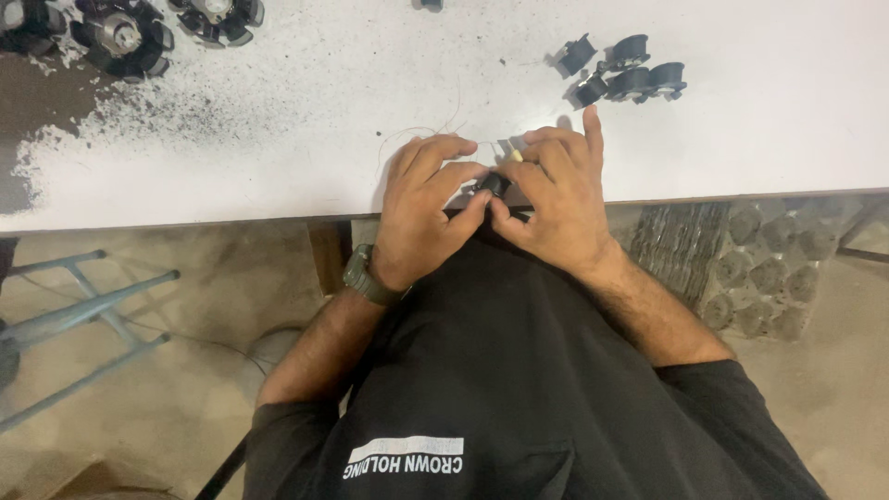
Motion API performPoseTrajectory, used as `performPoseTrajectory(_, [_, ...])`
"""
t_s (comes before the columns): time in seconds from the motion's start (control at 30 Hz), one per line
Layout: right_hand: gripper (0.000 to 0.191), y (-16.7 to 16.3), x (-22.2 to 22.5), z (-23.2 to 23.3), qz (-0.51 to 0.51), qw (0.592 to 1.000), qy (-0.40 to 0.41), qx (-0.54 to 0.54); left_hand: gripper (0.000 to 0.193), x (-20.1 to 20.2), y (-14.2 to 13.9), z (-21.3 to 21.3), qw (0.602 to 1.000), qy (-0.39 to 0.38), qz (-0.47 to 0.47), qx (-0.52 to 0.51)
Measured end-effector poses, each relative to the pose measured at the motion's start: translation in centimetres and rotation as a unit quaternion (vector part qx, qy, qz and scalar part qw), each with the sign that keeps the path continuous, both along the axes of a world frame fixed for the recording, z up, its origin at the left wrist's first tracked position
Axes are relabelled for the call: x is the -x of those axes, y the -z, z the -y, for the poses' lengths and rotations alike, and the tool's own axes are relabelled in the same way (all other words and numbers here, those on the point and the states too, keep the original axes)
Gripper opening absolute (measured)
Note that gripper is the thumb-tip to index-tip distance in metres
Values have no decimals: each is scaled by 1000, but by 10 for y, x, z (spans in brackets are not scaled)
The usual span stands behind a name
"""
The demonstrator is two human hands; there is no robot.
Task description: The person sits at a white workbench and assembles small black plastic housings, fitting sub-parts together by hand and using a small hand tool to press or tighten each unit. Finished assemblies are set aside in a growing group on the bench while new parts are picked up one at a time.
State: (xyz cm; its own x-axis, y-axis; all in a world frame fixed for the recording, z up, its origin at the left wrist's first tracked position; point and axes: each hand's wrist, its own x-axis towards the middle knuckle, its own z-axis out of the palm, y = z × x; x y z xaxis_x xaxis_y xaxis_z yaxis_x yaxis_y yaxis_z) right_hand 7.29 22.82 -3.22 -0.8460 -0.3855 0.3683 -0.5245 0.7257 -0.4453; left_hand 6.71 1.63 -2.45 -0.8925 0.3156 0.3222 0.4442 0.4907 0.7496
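At the near edge of the white table (278, 139), my left hand (421, 218) and my right hand (556, 199) meet over a small black part (492, 184). Both pinch it between thumbs and fingers, and most of it is hidden by the fingers. A light-coloured tip (515, 156) pokes out beside my right fingers. A thin wire (407, 132) trails over the table from the hands to the upper left. A dark green watch (366, 278) sits on my left wrist.
Several small black spool-like parts (622, 70) lie in a cluster on the table beyond my right hand. Round black wound parts (125, 35) sit at the far left, on a worn dark patch of tabletop. A grey metal stool frame (88, 306) stands on the floor at left.
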Motion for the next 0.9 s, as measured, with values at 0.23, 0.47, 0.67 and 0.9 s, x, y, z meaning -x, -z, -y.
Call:
performPoseTrajectory(0.23, [35, 3, 0, -2, 2, 1000, -5, 6, 20, -2, -2, 0, 996, 5, -65, 60])
performPoseTrajectory(0.47, [34, 5, 2, -3, 2, 1000, 5, 12, 18, -4, 4, 6, 991, 1, -95, 95])
performPoseTrajectory(0.67, [36, 5, 0, -3, 11, 1000, -3, 16, 21, -5, 0, -1, 987, 32, -107, 113])
performPoseTrajectory(0.9, [37, 0, 3, -6, -2, 999, -40, 0, 15, 3, -9, -6, 1000, -8, 17, 15])
